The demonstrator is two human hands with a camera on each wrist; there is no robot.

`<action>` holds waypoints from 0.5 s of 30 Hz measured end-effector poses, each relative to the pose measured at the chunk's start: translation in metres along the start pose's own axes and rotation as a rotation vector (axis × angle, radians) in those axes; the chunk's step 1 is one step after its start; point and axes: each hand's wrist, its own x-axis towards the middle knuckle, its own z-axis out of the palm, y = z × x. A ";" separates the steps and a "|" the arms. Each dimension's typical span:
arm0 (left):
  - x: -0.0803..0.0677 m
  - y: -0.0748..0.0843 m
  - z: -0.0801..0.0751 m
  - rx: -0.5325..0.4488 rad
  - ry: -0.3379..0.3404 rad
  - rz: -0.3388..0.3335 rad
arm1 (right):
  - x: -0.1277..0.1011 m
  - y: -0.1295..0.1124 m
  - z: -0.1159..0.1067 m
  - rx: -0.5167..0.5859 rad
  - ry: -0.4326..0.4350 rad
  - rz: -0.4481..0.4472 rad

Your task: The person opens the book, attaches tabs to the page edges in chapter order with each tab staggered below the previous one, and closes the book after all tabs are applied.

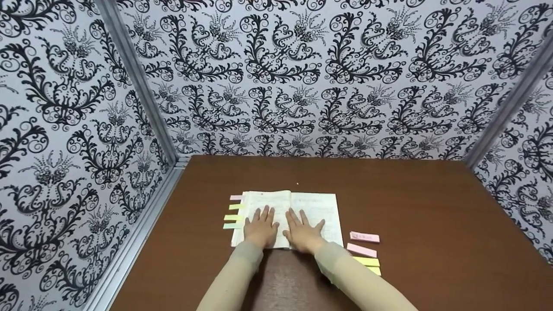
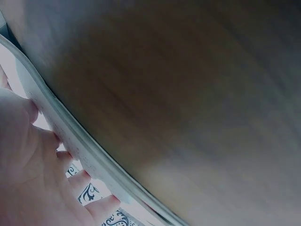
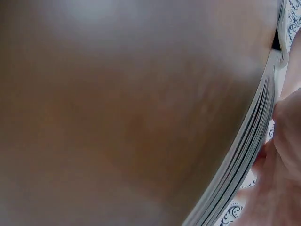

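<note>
Open notebook (image 1: 288, 216) lying flat near the middle of the brown counter (image 1: 432, 216). Left hand (image 1: 261, 226) spread flat on the left page, right hand (image 1: 303, 231) spread flat on the right page, fingers straight, gripping nothing. Near edge of the notebook hidden under both palms. Writing on the pages too faint to read. Coloured tabs (image 1: 233, 212) poking out at the left edge. Sticky strips (image 1: 364, 251) on the counter just right, partly covered by the right sleeve. Wrist views blurred: only page edges (image 3: 254, 155), counter, fingers (image 2: 75, 181).
</note>
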 end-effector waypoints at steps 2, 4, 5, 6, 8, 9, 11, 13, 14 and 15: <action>0.000 0.000 -0.002 0.005 -0.003 -0.007 | -0.003 -0.001 0.000 0.013 -0.018 -0.009; 0.000 0.000 -0.003 0.005 -0.005 -0.010 | -0.006 -0.002 -0.001 0.019 -0.039 -0.012; 0.000 0.000 -0.004 0.004 -0.006 -0.010 | -0.007 -0.003 -0.002 0.022 -0.046 -0.011; 0.001 0.001 -0.004 0.005 -0.006 -0.009 | -0.007 -0.003 -0.003 0.021 -0.050 -0.009; 0.001 0.001 -0.004 0.002 -0.011 -0.002 | -0.009 -0.003 -0.004 0.025 -0.055 -0.003; 0.001 0.001 -0.003 0.002 -0.011 0.002 | -0.010 -0.003 -0.004 0.030 -0.055 0.000; 0.001 0.001 -0.001 0.002 -0.016 0.010 | -0.013 -0.003 -0.004 0.035 -0.060 0.004; -0.001 -0.001 0.000 0.000 -0.023 0.011 | -0.017 -0.005 -0.004 0.042 -0.074 0.001; -0.002 -0.001 0.001 0.000 -0.023 0.009 | -0.020 -0.006 -0.004 0.045 -0.080 -0.003; -0.003 -0.002 0.001 0.003 -0.018 0.007 | -0.021 -0.007 -0.003 0.045 -0.084 -0.008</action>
